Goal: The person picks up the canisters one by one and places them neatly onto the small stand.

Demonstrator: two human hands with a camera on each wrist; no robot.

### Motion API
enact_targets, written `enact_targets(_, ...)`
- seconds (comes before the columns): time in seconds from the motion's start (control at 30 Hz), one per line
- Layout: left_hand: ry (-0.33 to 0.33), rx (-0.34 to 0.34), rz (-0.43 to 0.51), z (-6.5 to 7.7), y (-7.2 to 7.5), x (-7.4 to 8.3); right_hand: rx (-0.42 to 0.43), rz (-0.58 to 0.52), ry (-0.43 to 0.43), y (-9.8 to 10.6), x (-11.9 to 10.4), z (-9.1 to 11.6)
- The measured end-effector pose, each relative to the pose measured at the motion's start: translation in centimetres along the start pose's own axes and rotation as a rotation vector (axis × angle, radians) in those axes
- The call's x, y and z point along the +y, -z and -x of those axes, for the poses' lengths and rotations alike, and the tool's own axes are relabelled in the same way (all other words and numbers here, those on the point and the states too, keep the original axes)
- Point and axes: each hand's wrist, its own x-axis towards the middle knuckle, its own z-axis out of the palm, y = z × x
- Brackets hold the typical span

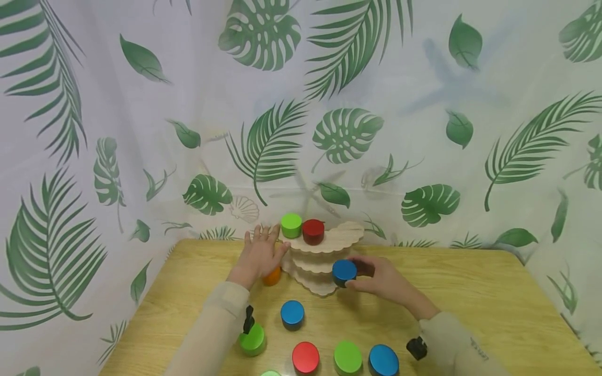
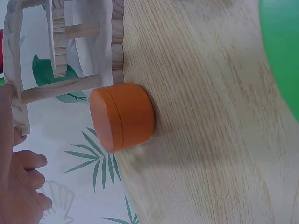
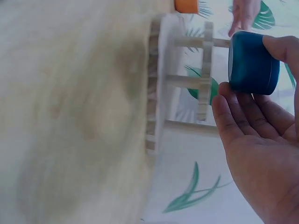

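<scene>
My right hand (image 1: 383,279) pinches a round blue tin (image 1: 344,272) between thumb and fingers. The tin (image 3: 253,63) is off the table, at the front right of a tiered wooden stand with scalloped shelves (image 1: 338,237). At the stand's left side, my left hand (image 1: 257,256) touches the top shelf's edge with its thumb, fingers stretched out. An orange tin (image 2: 122,116) stands on the table beneath that hand, beside the stand. On the top shelf sit a green tin (image 1: 291,225) and a red tin (image 1: 313,232).
Nearer on the wooden table (image 1: 470,308) stand more tins: a blue one (image 1: 292,315), a green one (image 1: 253,340), a red one (image 1: 305,358), another green (image 1: 348,358) and another blue (image 1: 383,360). A leaf-patterned curtain (image 1: 291,89) hangs behind the stand.
</scene>
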Motion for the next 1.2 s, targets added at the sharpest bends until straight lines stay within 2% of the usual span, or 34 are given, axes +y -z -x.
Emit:
enact_targets(0.2,0.004,-0.005,0.009,-0.1,-0.1,-0.1,0.031,-0.006,0.045,1.1,-0.9,-1.1)
enact_targets(0.5,-0.002,0.005,0.018,-0.2,-0.2,-0.2,0.096,0.014,0.018,1.9,-1.7,-2.6)
enact_targets(0.8,-0.005,0.008,0.018,-0.3,-0.3,-0.3,0.104,-0.007,-0.029,2.4,-2.1,-3.3)
enact_targets(1.2,-0.007,0.015,0.023,-0.2,-0.3,-0.3,0.158,0.050,-0.055,2.4,-2.1,-4.5)
